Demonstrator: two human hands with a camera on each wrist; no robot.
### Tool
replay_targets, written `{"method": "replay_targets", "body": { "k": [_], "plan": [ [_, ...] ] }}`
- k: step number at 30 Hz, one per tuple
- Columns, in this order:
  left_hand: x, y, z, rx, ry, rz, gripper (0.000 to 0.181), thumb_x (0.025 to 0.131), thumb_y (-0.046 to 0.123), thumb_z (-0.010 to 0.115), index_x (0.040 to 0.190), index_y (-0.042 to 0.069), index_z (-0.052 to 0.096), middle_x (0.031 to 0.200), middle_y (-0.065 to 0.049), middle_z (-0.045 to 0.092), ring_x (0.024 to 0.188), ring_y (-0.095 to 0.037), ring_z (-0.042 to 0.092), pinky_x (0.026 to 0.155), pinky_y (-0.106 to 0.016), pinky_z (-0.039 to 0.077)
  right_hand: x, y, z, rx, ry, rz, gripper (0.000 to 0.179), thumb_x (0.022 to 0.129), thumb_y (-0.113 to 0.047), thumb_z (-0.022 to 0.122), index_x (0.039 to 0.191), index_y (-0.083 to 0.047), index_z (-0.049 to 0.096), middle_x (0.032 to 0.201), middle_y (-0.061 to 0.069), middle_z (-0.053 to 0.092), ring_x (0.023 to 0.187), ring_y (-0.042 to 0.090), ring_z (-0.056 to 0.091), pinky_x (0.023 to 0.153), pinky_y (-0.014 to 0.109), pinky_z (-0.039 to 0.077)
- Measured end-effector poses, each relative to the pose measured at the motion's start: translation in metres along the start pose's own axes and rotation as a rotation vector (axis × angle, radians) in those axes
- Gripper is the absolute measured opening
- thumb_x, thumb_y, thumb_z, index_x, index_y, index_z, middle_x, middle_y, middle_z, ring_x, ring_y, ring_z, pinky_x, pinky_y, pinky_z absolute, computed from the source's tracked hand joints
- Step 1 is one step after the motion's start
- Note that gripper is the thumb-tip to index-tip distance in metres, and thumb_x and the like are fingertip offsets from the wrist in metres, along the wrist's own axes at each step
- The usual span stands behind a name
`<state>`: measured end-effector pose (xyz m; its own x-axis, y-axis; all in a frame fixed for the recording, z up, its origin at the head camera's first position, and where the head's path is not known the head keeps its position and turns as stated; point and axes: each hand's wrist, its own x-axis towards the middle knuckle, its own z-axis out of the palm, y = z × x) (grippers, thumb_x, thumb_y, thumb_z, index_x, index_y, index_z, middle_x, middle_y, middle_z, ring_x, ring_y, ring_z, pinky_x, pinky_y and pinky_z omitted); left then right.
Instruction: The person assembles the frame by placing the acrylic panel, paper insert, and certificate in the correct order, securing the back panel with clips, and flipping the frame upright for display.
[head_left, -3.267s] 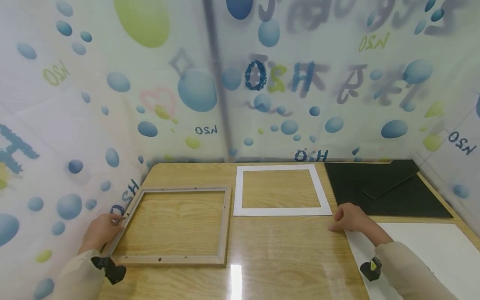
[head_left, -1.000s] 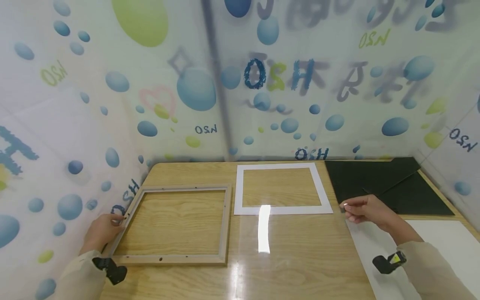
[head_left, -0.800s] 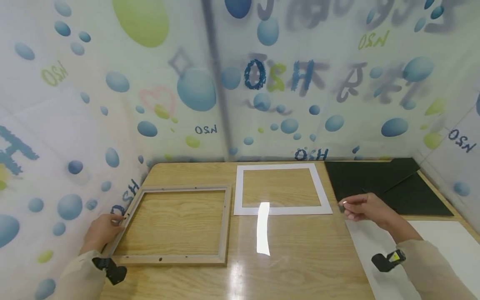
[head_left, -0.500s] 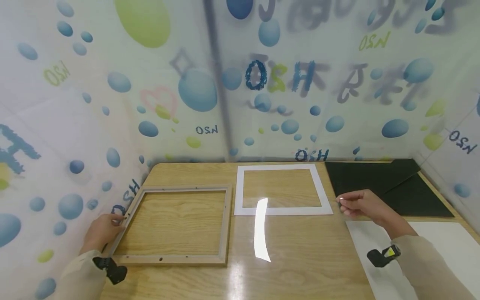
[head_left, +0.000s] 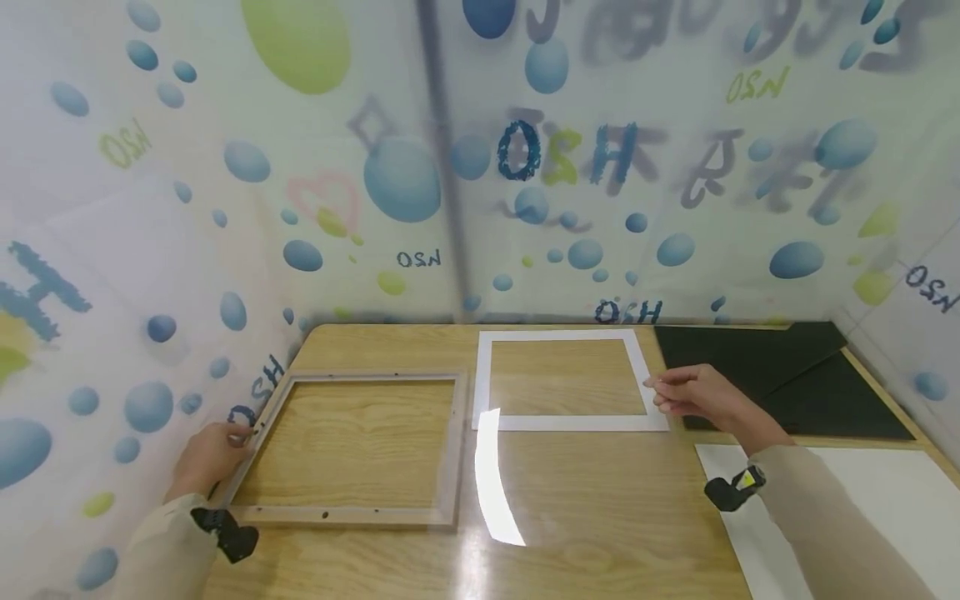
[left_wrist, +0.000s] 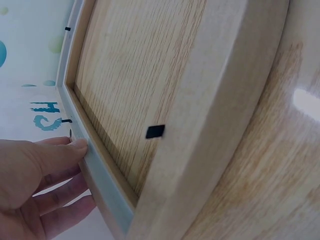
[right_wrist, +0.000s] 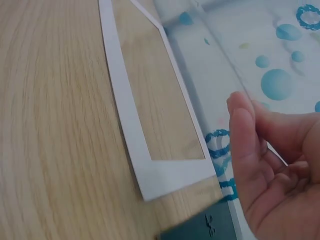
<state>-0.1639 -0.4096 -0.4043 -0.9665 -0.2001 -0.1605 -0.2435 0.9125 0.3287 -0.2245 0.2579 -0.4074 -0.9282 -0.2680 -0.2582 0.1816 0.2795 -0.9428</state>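
Note:
A pale wooden picture frame (head_left: 390,517) with small black tabs lies on the left of the table. My left hand (head_left: 212,458) pinches its left rail; in the left wrist view the thumb (left_wrist: 65,155) lies on top and the other fingers along the outer side. My right hand (head_left: 697,393) pinches the edge of a clear sheet between thumb and fingertips (right_wrist: 242,120). The clear sheet (head_left: 495,483) shows mostly by a bright curved reflection, and its hazy left part overlaps the frame's right rail in the head view. Behind it is a white mat (head_left: 570,423) with a rectangular opening.
A black backing board (head_left: 727,350) with a stand flap lies at the back right. In front of it is a white sheet (head_left: 840,500), partly under the right forearm. A printed curtain (head_left: 600,167) hangs close behind the wooden table (head_left: 600,533).
My right hand has moved left and slightly up from over the black board to the mat's right edge. The clear sheet's reflection has shifted left. The left hand stays on the frame.

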Motion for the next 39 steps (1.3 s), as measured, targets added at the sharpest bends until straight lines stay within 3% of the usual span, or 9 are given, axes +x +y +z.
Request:
{"method": "replay_targets", "body": {
  "k": [10, 21, 39],
  "plan": [
    [0.0, -0.001, 0.001, -0.004, 0.01, -0.001, 0.033, 0.082, 0.006, 0.065, 0.11, -0.011, 0.06, 0.099, -0.032, 0.06, 0.083, -0.038, 0.06, 0.066, -0.045, 0.047, 0.029, -0.007, 0.03, -0.008, -0.019, 0.007, 0.046, 0.093, -0.009, 0.055, 0.127, 0.019, 0.041, 0.088, 0.012, 0.067, 0.07, 0.013, 0.064, 0.067, 0.027, 0.053],
    [-0.005, 0.001, 0.0, 0.002, 0.025, 0.032, 0.033, 0.082, 0.007, 0.065, 0.11, -0.009, 0.061, 0.1, -0.032, 0.06, 0.085, -0.041, 0.059, 0.065, -0.045, 0.048, 0.056, -0.013, 0.071, 0.077, -0.079, 0.021, 0.047, 0.094, -0.004, 0.052, 0.13, 0.02, 0.035, 0.088, 0.012, 0.067, 0.067, 0.008, 0.064, 0.065, 0.025, 0.053],
    [-0.002, -0.004, 0.003, -0.015, 0.026, 0.011, 0.032, 0.082, 0.008, 0.065, 0.109, -0.01, 0.062, 0.101, -0.032, 0.061, 0.085, -0.04, 0.059, 0.068, -0.046, 0.048, 0.085, -0.013, 0.115, 0.164, -0.037, 0.062, 0.04, 0.093, 0.0, 0.051, 0.128, 0.017, 0.042, 0.084, 0.012, 0.067, 0.064, 0.01, 0.063, 0.06, 0.024, 0.052]
  ]
}}
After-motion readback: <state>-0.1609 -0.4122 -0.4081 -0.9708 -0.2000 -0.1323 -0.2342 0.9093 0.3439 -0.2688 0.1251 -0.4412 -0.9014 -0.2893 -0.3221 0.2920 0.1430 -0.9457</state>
